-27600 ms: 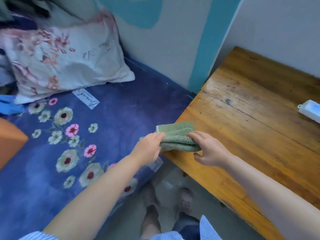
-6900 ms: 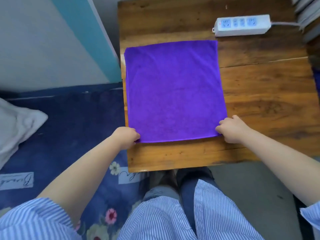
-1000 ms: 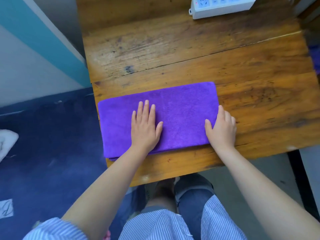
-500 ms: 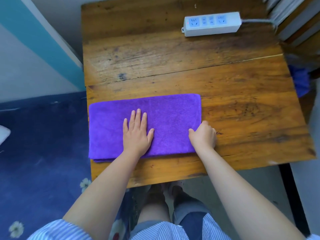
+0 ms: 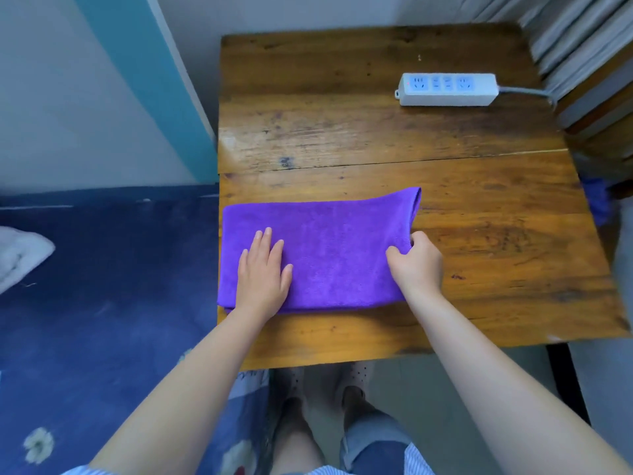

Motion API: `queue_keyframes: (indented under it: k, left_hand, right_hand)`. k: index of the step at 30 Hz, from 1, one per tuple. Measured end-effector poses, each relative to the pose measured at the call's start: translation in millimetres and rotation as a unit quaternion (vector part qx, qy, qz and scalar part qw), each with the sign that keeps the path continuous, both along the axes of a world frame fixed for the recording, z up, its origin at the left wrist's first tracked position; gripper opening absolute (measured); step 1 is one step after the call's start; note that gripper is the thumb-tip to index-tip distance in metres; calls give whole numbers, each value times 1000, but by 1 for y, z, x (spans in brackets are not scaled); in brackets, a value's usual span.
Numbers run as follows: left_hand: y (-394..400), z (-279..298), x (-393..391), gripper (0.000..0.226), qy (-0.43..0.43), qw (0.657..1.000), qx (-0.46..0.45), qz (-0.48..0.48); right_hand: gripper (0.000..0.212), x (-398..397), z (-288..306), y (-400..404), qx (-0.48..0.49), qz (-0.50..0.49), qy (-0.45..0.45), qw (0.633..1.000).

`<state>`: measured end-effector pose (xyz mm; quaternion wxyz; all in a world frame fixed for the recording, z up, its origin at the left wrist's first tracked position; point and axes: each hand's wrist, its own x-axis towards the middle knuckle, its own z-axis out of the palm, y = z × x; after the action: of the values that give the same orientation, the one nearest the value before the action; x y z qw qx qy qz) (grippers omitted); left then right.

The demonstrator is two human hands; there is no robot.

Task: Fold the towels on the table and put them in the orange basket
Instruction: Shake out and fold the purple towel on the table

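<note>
A purple towel [image 5: 335, 248], folded in half into a long band, lies along the near left part of the wooden table [image 5: 479, 241]. My left hand [image 5: 263, 272] presses flat on the towel's left half with straight fingers. My right hand [image 5: 418, 262] pinches the towel's right edge, thumb on top, and that edge is lifted a little off the wood. The orange basket is out of view.
A white power strip [image 5: 448, 89] with its cable lies at the table's far right. A blue floral bedspread [image 5: 102, 303] borders the table on the left, with a white pillow corner [image 5: 17, 255]. A bit of purple cloth [image 5: 597, 200] shows past the right edge.
My right hand has curled round the towel's right edge and raised it slightly. My left hand stays flat on the towel. The camera has tilted up.
</note>
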<state>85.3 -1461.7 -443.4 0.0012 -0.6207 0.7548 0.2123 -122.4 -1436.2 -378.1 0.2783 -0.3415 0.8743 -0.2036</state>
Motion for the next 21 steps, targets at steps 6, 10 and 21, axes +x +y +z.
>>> queue_keyframes:
  k: [6,10,21]
  left_hand:
    - [8,11,83,42,48,995,13,83]
    - [16,12,132,39,75,988,17,135]
    - [20,5,170,28,179,956,91,216]
  right_hand:
    - [17,95,22,-20,-116,77,-41,989]
    - [18,162,7,-37,-102,131,-52,985]
    - [33,189,-33,-12,-29,252,-35,967]
